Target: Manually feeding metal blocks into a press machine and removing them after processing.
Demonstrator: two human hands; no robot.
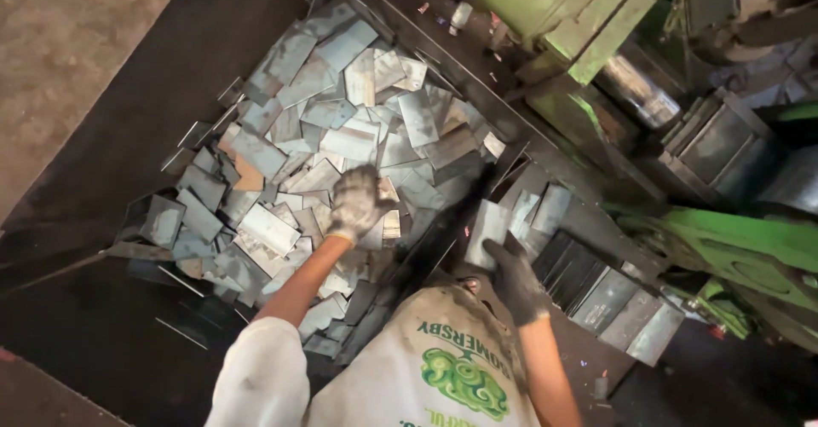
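Observation:
My left hand [358, 204], in a grey work glove, reaches down into a heap of flat rectangular metal plates [315, 129] and closes on plates at the heap's near right side. My right hand [514, 278], in a dark glove, holds one flat grey metal plate [487, 231] upright by its lower edge, just beside a row of plates [609, 295] stacked on edge along a dark machine ledge. My white shirt with a green print fills the bottom centre.
A green machine [588, 26] with a shiny roller [635, 90] stands at the upper right. A dark sloped sheet [128, 137] borders the heap on the left, with a concrete floor [60, 43] beyond it.

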